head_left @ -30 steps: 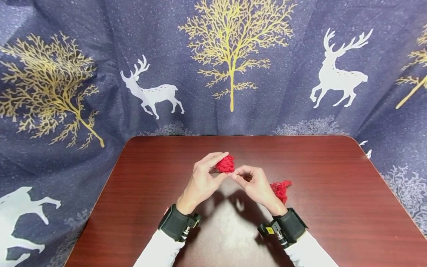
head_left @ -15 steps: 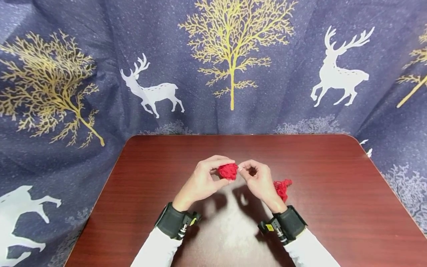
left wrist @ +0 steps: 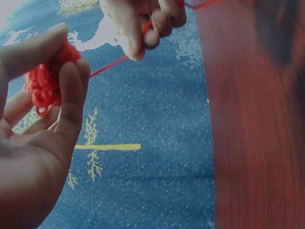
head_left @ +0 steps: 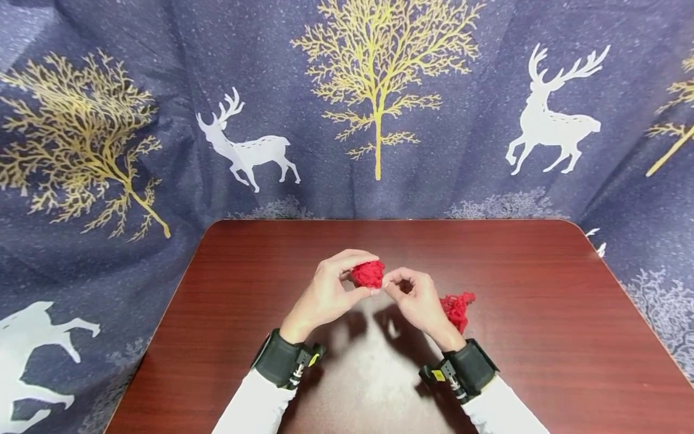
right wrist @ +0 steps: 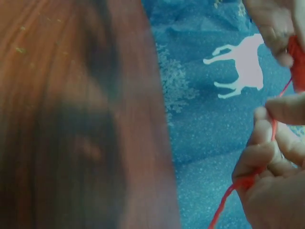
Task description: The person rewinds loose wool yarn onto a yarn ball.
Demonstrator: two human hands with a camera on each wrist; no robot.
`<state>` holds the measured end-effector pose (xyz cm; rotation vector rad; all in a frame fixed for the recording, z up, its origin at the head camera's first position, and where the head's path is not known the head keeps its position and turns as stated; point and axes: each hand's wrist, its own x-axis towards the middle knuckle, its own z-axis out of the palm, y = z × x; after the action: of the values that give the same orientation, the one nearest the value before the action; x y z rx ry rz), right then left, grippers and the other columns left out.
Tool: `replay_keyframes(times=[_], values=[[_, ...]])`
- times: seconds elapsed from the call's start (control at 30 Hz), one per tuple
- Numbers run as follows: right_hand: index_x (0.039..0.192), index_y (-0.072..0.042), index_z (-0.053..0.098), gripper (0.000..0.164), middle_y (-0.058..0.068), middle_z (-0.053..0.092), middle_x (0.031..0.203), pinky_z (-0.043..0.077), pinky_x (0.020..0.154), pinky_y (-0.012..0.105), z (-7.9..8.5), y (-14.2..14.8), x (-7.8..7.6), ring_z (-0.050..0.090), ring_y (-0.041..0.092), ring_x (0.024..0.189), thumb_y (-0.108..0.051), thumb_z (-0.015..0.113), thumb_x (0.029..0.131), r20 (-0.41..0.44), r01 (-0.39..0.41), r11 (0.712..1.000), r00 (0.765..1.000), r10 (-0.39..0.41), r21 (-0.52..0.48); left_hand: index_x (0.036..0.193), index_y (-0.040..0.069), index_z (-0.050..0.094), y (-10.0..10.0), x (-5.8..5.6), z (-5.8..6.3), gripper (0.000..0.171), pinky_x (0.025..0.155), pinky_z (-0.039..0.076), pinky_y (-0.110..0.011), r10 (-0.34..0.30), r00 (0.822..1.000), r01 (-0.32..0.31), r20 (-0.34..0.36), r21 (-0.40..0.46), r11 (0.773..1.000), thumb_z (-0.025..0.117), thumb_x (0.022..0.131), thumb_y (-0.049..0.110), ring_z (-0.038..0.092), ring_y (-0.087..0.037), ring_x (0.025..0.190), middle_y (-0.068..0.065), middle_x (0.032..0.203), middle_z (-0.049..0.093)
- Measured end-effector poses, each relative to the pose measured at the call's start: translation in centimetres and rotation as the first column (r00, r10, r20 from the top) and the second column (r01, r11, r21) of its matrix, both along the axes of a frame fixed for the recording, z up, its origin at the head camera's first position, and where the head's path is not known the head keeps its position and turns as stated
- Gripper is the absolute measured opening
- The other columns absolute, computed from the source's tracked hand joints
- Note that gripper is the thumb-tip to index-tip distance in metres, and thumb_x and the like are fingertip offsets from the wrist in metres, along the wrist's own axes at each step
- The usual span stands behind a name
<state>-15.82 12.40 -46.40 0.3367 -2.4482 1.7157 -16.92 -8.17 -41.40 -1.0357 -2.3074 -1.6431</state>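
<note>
My left hand (head_left: 328,292) holds a small ball of red yarn (head_left: 368,274) between its thumb and fingers, above the middle of the table. Just to the right, my right hand (head_left: 418,304) pinches a strand of the yarn between thumb and fingertips. In the left wrist view that strand (left wrist: 109,66) runs taut from the ball to the right hand. The right wrist view has the strand's tail (right wrist: 223,206) leaving the curled right fingers. A loose tangle of red yarn (head_left: 456,310) lies on the table beside the right wrist, which partly hides it.
The brown wooden table (head_left: 542,289) has a pale, shiny patch of glare in front. Behind it hangs a dark blue cloth (head_left: 434,157) printed with white deer and golden trees. Black camera bands (head_left: 279,358) sit on both wrists.
The right fingertips rose from the ball's near side to its right, then sank slightly. The yarn ball turned in the left hand and shifted a little towards me. The loose tangle stayed put.
</note>
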Motion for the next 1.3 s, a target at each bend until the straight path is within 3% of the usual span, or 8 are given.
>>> replay_keyframes(times=[0.2,0.37,0.43,0.6,0.77,0.9,1.13,1.3], values=[[0.097,-0.01,0.076,0.005,-0.007,0.07,0.081,0.051,0.056,0.025,0.2,-0.1,1.3,0.06,0.01,0.065,-0.01,0.075,0.092,-0.071,-0.076,0.994,0.994,0.082,0.081,0.132,0.002,0.066,0.0,-0.6,-0.5,0.056,0.077,0.058,-0.026,0.114,0.99,-0.121,-0.079,-0.089,0.989,0.086,0.079,0.003,0.066,-0.017,0.098,-0.009,0.12,0.066],[0.096,-0.017,0.078,0.014,-0.013,0.067,0.081,0.051,0.055,0.024,1.4,0.5,1.7,0.059,0.006,0.065,-0.006,0.078,0.088,-0.212,-0.084,0.98,0.97,0.123,0.18,0.127,0.003,0.068,0.1,-0.7,-1.0,0.054,0.076,0.057,-0.026,0.222,0.968,-0.242,-0.116,-0.194,0.951,0.088,0.077,0.003,0.065,-0.015,0.091,-0.007,0.11,0.067],[0.096,-0.019,0.078,0.018,-0.013,0.066,0.081,0.05,0.054,0.023,2.0,0.8,1.6,0.057,0.006,0.064,-0.004,0.079,0.086,-0.262,-0.098,0.973,0.953,0.152,0.211,0.124,0.003,0.07,0.1,-0.7,-1.2,0.051,0.078,0.057,-0.028,0.238,0.964,-0.26,-0.12,-0.228,0.938,0.088,0.077,0.003,0.065,-0.017,0.093,-0.007,0.109,0.067],[0.098,-0.017,0.078,0.02,-0.009,0.069,0.085,0.048,0.053,0.022,3.4,1.7,1.2,0.055,0.008,0.063,-0.002,0.079,0.086,-0.274,-0.175,0.966,0.935,0.224,0.193,0.117,0.006,0.074,0.3,-0.4,-1.4,0.044,0.081,0.057,-0.029,0.206,0.972,-0.231,-0.108,-0.328,0.916,0.087,0.075,-0.001,0.063,-0.018,0.094,-0.006,0.11,0.061],[0.097,-0.011,0.078,0.02,0.0,0.072,0.085,0.045,0.05,0.023,4.0,2.1,0.7,0.053,0.01,0.06,0.004,0.078,0.084,-0.238,-0.213,0.968,0.941,0.24,0.132,0.115,0.01,0.075,0.7,0.0,-1.6,0.041,0.083,0.056,-0.028,0.147,0.986,-0.165,-0.075,-0.402,0.901,0.086,0.077,0.0,0.061,-0.014,0.092,-0.001,0.107,0.058],[0.095,-0.002,0.076,0.019,0.009,0.072,0.082,0.043,0.048,0.024,4.2,2.0,0.2,0.051,0.012,0.058,0.011,0.077,0.082,-0.217,-0.205,0.975,0.951,0.22,0.088,0.118,0.012,0.074,1.0,0.5,-1.7,0.044,0.083,0.057,-0.029,0.085,0.996,-0.078,-0.001,-0.39,0.917,0.086,0.077,0.0,0.062,-0.01,0.091,0.003,0.102,0.064],[0.095,-0.014,0.079,0.014,-0.002,0.074,0.082,0.042,0.048,0.022,3.9,2.4,-0.6,0.052,0.011,0.058,-0.004,0.081,0.085,-0.152,-0.155,0.987,0.976,0.158,0.037,0.117,0.013,0.07,1.3,1.3,-2.0,0.044,0.07,0.057,-0.024,0.066,0.991,-0.022,0.12,-0.336,0.942,0.087,0.077,0.003,0.064,-0.009,0.078,0.005,0.095,0.069],[0.095,-0.015,0.08,0.012,-0.003,0.074,0.083,0.043,0.048,0.022,3.8,2.6,-1.1,0.055,0.012,0.058,-0.007,0.082,0.086,-0.131,-0.144,0.989,0.981,0.144,0.014,0.115,0.013,0.067,1.4,1.6,-1.8,0.043,0.072,0.059,-0.032,0.04,0.982,0.01,0.185,-0.262,0.965,0.084,0.078,0.0,0.066,-0.01,0.079,0.005,0.091,0.07]])
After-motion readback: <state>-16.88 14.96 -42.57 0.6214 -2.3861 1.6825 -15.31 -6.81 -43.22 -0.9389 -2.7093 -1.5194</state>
